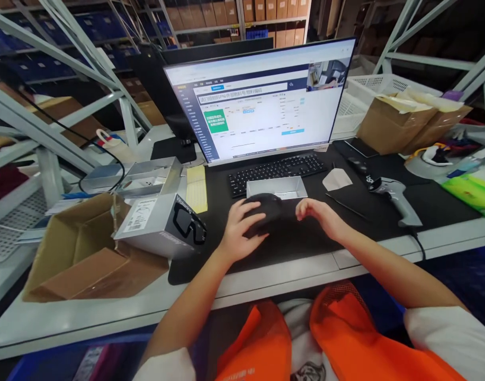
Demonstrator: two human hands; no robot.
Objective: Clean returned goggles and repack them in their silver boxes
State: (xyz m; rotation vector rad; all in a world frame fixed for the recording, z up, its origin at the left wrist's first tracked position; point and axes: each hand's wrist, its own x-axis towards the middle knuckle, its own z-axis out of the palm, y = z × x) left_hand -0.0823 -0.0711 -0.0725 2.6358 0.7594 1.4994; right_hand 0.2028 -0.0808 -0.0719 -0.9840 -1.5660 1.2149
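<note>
A black rounded case [271, 207] is gripped in my left hand [239, 233], whose fingers wrap over its left side. My right hand [320, 212] is just to the right of the case, with a visible gap between them. Its fingers are curled together, and whatever they may hold is too small or hidden. Behind the case lies a shallow silver box tray [294, 186]. A silver retail box [163, 225] with goggles pictured on it leans on the rim of a cardboard box [73, 233] to my left.
A monitor [262, 114] and a black keyboard [278, 170] stand at the back of the black mat. A barcode scanner [397, 198], a pale paper piece [337, 180] and brown packages [397, 119] are on the right. Left of the keyboard are a yellow pad [197, 189] and an open silver box [149, 177].
</note>
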